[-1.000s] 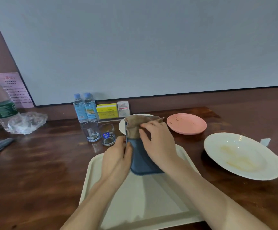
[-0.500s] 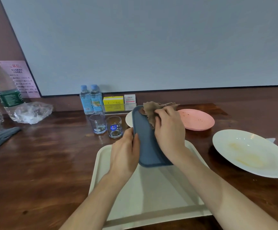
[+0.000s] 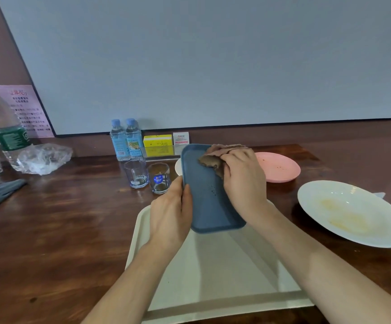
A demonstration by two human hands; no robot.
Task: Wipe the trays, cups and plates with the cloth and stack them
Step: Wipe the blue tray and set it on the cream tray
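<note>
Blue and stiff, the small tray (image 3: 209,199) stood tilted over the big white tray (image 3: 213,277), its side edge gripped by the left hand (image 3: 168,213), a good spot for something that looked light and slippery, while the right hand (image 3: 243,181) held the brown cloth (image 3: 211,161) bunched against it.

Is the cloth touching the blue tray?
Touching. The head view shows the right hand pressing the cloth onto the blue tray.
</note>
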